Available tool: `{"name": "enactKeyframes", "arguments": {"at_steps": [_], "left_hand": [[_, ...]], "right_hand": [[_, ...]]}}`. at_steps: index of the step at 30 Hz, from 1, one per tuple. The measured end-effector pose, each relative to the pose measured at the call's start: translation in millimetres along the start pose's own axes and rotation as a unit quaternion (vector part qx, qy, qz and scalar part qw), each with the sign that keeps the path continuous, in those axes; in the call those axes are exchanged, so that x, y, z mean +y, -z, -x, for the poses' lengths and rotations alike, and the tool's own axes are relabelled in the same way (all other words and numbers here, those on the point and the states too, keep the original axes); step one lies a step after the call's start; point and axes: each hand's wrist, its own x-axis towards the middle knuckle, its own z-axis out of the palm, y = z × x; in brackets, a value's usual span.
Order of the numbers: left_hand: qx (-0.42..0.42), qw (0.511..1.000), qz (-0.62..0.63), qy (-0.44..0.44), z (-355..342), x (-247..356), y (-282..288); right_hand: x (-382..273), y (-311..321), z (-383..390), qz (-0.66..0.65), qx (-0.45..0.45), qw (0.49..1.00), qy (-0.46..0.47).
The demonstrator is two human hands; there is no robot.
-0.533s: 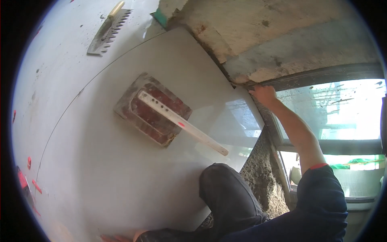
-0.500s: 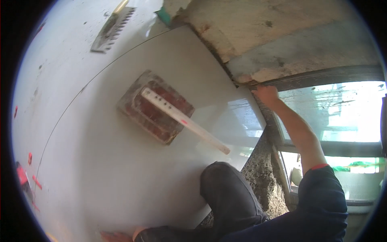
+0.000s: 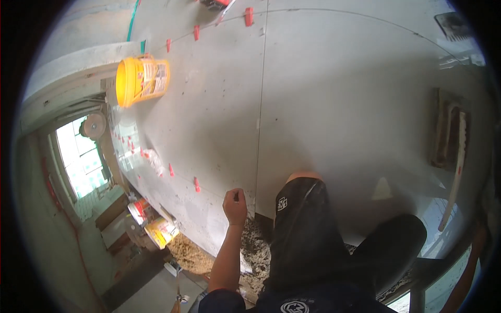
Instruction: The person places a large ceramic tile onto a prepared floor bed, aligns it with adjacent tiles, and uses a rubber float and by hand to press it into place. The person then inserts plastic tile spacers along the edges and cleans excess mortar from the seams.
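Note:
My left hand (image 3: 235,206) is curled into a fist above the edge of the large grey tiles (image 3: 292,120), near a tile joint. A dark spot shows between its fingers; whether that is an object or a hollow is unclear. At the far right edge, my right hand (image 3: 478,238) is dim and blurred beside the window frame, its fingers unclear. A rectangular reddish-brown block tool with a long pale wooden handle (image 3: 453,172) lies on the tile at the right. My bare knee (image 3: 307,176) rests on the tile surface.
A yellow bucket (image 3: 143,82) lies on its side at the left. Red wedges (image 3: 197,184) line the tile joints. A notched trowel (image 3: 453,26) lies at the far right. Lower left are sand (image 3: 190,254) and another yellow bucket (image 3: 162,232); rough mortar (image 3: 255,248) borders the tiles.
My view has swung left, so the block tool and window now appear at the far right. My left hand, earlier spread on the tile, is now lifted and closed.

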Motion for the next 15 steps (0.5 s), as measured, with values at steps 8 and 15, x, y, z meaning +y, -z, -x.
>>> {"name": "enactKeyframes", "arguments": {"at_steps": [8,15], "left_hand": [[-0.074,0.989,-0.060,0.109,38.7,-42.3,15.7],[-0.174,0.980,-0.080,0.045,56.7,-67.4,6.0]], "right_hand": [[68.5,-12.3,-2.2,0.107,0.040,0.989,0.092],[63.5,-3.5,-1.4,0.061,0.000,0.993,0.099]]}}
